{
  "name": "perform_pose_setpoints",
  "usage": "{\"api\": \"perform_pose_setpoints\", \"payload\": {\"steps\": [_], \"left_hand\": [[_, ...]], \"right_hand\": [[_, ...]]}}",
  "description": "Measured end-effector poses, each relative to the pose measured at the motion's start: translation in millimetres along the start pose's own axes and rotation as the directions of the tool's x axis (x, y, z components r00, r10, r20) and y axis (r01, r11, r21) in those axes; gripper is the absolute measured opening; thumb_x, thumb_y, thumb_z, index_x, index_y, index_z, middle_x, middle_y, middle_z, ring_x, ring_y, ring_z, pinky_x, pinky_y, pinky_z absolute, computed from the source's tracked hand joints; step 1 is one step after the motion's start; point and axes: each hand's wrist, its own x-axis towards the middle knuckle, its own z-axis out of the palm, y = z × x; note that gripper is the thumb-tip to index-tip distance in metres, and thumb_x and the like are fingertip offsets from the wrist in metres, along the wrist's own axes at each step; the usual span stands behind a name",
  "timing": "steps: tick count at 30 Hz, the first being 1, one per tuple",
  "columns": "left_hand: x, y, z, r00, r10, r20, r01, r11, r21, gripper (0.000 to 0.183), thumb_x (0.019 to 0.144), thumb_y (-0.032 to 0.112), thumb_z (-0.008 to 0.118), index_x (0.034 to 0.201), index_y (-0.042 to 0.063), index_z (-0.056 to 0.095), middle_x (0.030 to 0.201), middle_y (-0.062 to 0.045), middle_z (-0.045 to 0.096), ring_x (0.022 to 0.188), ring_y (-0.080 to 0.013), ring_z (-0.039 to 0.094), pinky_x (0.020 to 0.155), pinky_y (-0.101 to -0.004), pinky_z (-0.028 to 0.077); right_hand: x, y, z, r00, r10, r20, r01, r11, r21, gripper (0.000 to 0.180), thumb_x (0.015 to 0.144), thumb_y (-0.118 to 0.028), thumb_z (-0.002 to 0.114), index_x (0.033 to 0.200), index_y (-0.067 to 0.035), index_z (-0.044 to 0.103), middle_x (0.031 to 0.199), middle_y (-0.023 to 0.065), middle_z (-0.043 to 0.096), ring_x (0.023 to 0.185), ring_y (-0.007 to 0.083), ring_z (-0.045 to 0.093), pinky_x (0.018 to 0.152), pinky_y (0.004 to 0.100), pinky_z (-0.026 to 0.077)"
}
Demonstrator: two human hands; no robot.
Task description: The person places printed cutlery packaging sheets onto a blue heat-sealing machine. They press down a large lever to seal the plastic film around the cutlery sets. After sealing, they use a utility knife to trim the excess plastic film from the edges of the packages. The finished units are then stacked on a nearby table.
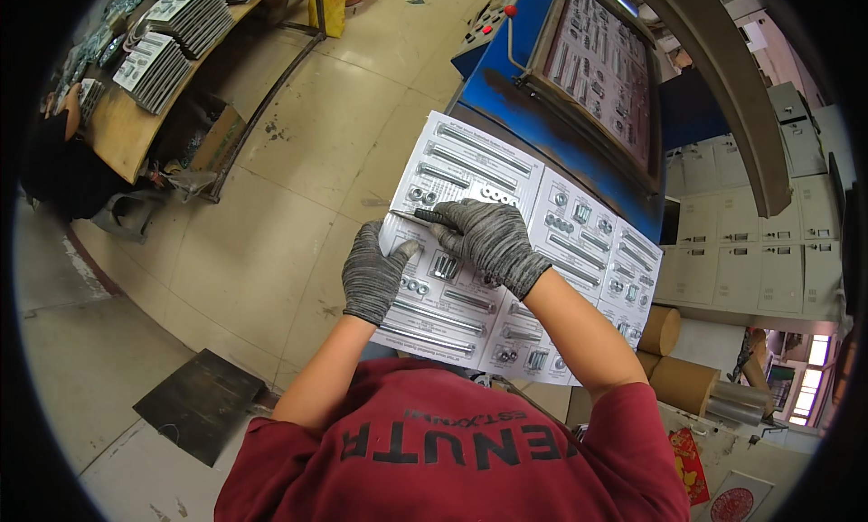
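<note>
A large printed sheet carries bolts, nuts and washers in several printed panels, and spans the space before my body. My left hand, in a grey knit glove, grips the sheet's left edge with the thumb on top. In my right hand, gloved alike, is a slim pointed tool, probably a knife. Its tip lies at the sheet's left edge, just above my left thumb. My fingers hide most of the handle.
Beyond the sheet stands a blue machine with a red-knobbed lever and a framed bed. Stacked cards lie on a wooden table at left, where another person sits. Lockers and brown rolls are at right.
</note>
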Motion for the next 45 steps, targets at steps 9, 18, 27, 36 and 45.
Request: {"api": "perform_pose_setpoints", "payload": {"steps": [9, 18, 27, 36, 45], "left_hand": [[-1.8, -1.3, -1.6, 0.996, 0.070, -0.051, -0.066, 0.995, 0.069, 0.046, 0.076, 0.020, 0.075, 0.111, 0.001, 0.053, 0.099, -0.017, 0.063, 0.090, -0.0267, 0.062, 0.081, -0.0364, 0.048], [-6.5, -2.7, 2.3, 0.991, 0.114, -0.075, -0.114, 0.993, 0.007, 0.054, 0.075, 0.025, 0.075, 0.117, -0.001, 0.052, 0.107, -0.019, 0.059, 0.101, -0.0300, 0.058, 0.089, -0.0369, 0.045], [-18.1, 61.1, 74.1, 0.691, 0.695, 0.196, -0.695, 0.565, 0.445, 0.046, 0.082, 0.021, 0.063, 0.125, 0.008, 0.054, 0.136, -0.014, 0.044, 0.129, -0.0304, 0.036, 0.109, -0.0454, 0.024], [-16.6, 61.3, 117.5, 0.701, 0.618, 0.355, -0.677, 0.423, 0.602, 0.042, 0.087, 0.022, 0.052, 0.127, 0.009, 0.053, 0.135, -0.012, 0.048, 0.130, -0.0264, 0.039, 0.112, -0.0517, 0.016], [-16.7, 61.6, 117.5, 0.698, 0.632, 0.338, -0.674, 0.419, 0.609, 0.040, 0.089, 0.021, 0.050, 0.127, 0.009, 0.053, 0.133, -0.011, 0.049, 0.129, -0.0261, 0.041, 0.111, -0.0515, 0.018]], "right_hand": [[6.6, -26.0, -1.6, 0.999, -0.039, -0.023, 0.041, 0.998, 0.054, 0.030, 0.088, -0.036, 0.054, 0.094, -0.008, 0.066, 0.076, 0.0138, 0.066, 0.074, 0.0304, 0.065, 0.068, 0.0425, 0.051], [-86.3, 73.2, -13.2, 0.989, 0.067, 0.128, -0.046, 0.986, -0.161, 0.034, 0.086, -0.038, 0.055, 0.090, -0.006, 0.066, 0.074, 0.0128, 0.066, 0.073, 0.0292, 0.065, 0.069, 0.0408, 0.051], [-149.7, 124.1, -4.0, 0.968, 0.206, 0.142, -0.181, 0.969, -0.170, 0.035, 0.088, -0.043, 0.054, 0.101, -0.012, 0.066, 0.079, 0.0081, 0.067, 0.074, 0.0262, 0.066, 0.067, 0.0390, 0.052], [-150.8, 122.7, 15.2, 0.987, 0.158, 0.012, -0.158, 0.987, -0.017, 0.032, 0.088, -0.040, 0.054, 0.102, -0.014, 0.066, 0.077, 0.0068, 0.067, 0.070, 0.0248, 0.066, 0.065, 0.0391, 0.052], [-171.3, 139.1, 16.0, 0.969, 0.243, 0.049, -0.232, 0.959, -0.164, 0.029, 0.089, -0.036, 0.054, 0.089, -0.009, 0.065, 0.072, 0.0111, 0.065, 0.068, 0.0264, 0.066, 0.064, 0.0400, 0.053]]}}
